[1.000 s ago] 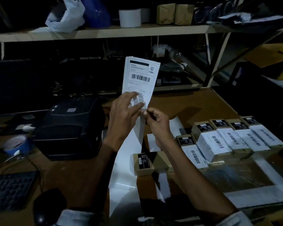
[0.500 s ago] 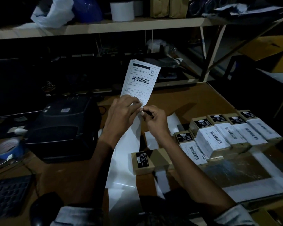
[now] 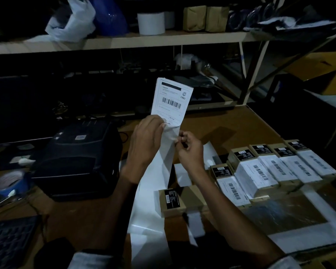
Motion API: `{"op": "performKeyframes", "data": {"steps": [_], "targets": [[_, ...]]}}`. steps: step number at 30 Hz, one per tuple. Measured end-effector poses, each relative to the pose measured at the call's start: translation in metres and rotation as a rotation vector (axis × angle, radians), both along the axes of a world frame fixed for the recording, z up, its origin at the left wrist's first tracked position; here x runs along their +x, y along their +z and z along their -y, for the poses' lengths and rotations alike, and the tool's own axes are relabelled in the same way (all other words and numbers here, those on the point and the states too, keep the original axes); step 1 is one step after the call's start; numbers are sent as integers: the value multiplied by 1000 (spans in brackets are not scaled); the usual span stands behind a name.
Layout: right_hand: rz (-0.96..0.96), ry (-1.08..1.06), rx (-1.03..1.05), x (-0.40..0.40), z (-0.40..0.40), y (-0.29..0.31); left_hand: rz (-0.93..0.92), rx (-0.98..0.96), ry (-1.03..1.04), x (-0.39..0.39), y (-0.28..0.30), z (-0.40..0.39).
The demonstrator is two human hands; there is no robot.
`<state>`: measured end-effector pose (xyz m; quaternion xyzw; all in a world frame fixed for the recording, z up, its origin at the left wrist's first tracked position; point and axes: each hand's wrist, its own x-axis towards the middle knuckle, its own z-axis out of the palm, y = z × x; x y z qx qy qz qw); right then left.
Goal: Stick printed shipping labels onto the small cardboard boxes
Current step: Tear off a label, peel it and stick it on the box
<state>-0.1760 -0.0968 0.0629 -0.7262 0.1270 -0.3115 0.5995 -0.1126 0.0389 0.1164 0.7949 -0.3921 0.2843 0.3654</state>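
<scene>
A printed shipping label point(image 3: 172, 100) with a barcode stands upright above the desk, at the top of a long white backing strip point(image 3: 153, 200) that trails down to the table. My left hand point(image 3: 145, 142) holds the label's lower left edge. My right hand point(image 3: 189, 150) pinches the lower right corner, where the paper is crumpled. Below my hands a small cardboard box point(image 3: 179, 199) with only a black sticker lies on the desk. To the right, several boxes with white labels point(image 3: 275, 167) sit in a row.
A black label printer point(image 3: 78, 158) stands left of my hands. A blue tape roll point(image 3: 10, 181) and a keyboard point(image 3: 10, 239) are at the far left. A shelf point(image 3: 144, 39) with a white roll and bags runs across the back. Flat white sheets point(image 3: 308, 235) lie at the right front.
Both hands with the label have stayed together at its lower edge; the bottom corner looks more crumpled and pulled apart between my fingers. The camera shifted slightly.
</scene>
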Motion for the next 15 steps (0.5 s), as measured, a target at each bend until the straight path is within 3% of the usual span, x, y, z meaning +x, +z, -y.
{"op": "performKeyframes", "data": {"steps": [4, 15], "targets": [[-46, -44, 17, 5, 5, -2, -56, -77, 56, -2, 15, 2], [-207, -91, 8, 25, 20, -12, 83, -193, 287, 7, 76, 8]]}}
